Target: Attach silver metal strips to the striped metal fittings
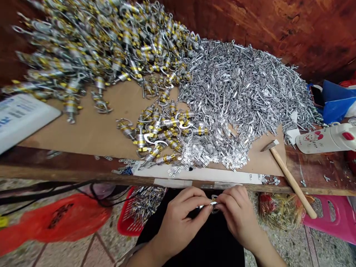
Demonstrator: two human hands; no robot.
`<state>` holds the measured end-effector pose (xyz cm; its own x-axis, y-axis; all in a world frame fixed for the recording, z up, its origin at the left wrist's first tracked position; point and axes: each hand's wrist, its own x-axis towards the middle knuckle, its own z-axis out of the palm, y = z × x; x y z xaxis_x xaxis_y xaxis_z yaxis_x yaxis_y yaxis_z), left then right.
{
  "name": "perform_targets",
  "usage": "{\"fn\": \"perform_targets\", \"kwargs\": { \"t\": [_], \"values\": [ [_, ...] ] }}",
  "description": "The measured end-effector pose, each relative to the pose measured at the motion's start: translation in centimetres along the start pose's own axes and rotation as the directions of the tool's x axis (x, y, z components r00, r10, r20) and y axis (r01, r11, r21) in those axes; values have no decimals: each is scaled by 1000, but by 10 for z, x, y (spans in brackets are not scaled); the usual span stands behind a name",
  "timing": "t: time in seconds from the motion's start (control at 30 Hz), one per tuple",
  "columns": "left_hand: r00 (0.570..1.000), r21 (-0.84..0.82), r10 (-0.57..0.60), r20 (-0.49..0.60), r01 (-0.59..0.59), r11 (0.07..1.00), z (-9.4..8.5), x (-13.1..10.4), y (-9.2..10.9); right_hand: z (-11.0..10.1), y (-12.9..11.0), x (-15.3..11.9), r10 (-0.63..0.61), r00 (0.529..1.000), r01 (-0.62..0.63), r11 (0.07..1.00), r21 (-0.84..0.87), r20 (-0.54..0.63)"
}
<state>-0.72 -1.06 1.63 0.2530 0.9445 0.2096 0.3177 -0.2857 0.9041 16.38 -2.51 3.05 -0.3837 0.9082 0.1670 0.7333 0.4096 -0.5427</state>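
Observation:
Above my lap, just in front of the table edge, both hands are pinched on one small metal piece (213,203). It is silver with a bit of yellow, and my fingers cover most of it. My left hand (183,218) grips it from the left with thumb and forefinger, and my right hand (239,215) from the right. Past the edge lies a cluster of silver and yellow metal fittings (155,133) with curved hooks. Beside them spreads a large heap of small flat links and eye pins (230,89).
A bigger pile of fittings (91,40) fills the back left. The hammer (292,180) overhangs the table edge at right, near a white bottle (319,141). Below are a red basket (122,222), a red bag (66,218) and a pink stool (328,215).

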Motion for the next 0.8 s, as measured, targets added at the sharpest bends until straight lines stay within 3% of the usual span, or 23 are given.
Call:
{"fn": "perform_targets", "kwargs": {
  "t": [0.1, 0.2, 0.27, 0.37, 0.53, 0.63, 0.73, 0.8],
  "values": [
    [988, 141, 153, -19, -149, 979, 4, -2, -7, 1, 2, 1, 75, 996, -74, 997, -17, 51],
    [899, 374, 437, 6, -408, 833, 8, -1, -23, 5, 7, 7, 197, 976, -198, 980, -1, 91],
    [858, 473, 507, 81, -481, 738, 10, 1, -34, 9, 11, 11, 266, 960, -268, 963, 8, 88],
    [858, 530, 496, 131, -483, 696, 12, 3, -39, 10, 16, 17, 330, 942, -331, 944, 7, 62],
    [947, 553, 295, 124, -313, 772, 13, 3, -24, 0, 27, 31, 443, 896, -442, 896, 40, -32],
    [962, 540, 243, 127, -272, 796, 13, 3, -18, -2, 34, 44, 439, 892, -449, 888, -94, -111],
    [968, 486, 236, 89, -249, 838, 12, 3, -17, 1, 35, 54, 423, 902, -430, 866, -257, -85],
    [970, 438, 238, 50, -236, 867, 12, 3, -17, 0, 34, 55, 413, 909, -413, 872, -264, -59]
  ]
}}
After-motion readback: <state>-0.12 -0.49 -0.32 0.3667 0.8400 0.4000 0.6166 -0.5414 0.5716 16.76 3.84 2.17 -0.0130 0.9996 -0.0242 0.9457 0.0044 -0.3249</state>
